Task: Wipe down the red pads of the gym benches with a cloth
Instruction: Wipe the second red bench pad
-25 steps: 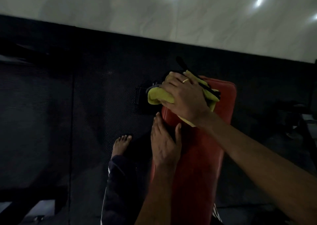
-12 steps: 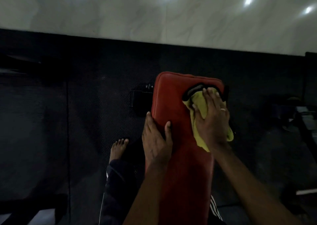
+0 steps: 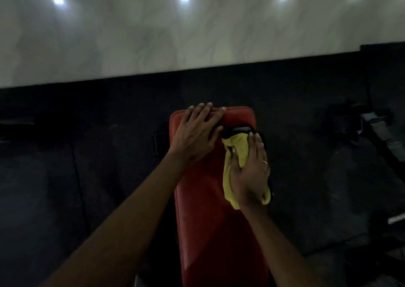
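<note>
Right grip (image 3: 249,173) lies flat, fingers fairly straight, pressing the bunched cloth (image 3: 229,183) onto the right edge of the pad (image 3: 203,221), near its far end. Left grip (image 3: 197,133) is spread wide and holds nothing, palm down on the far left corner, fingertips at the end edge. Wiping the far end seems the step in hand. Next likely calls for drawing the cloth down the nearer stretch with steady pressure, keeping it on the edge.

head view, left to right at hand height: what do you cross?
Black floor mat → left hand → right hand → dark gym equipment. Left out: red pad and yellow cloth, since both lie under the hands.
</note>
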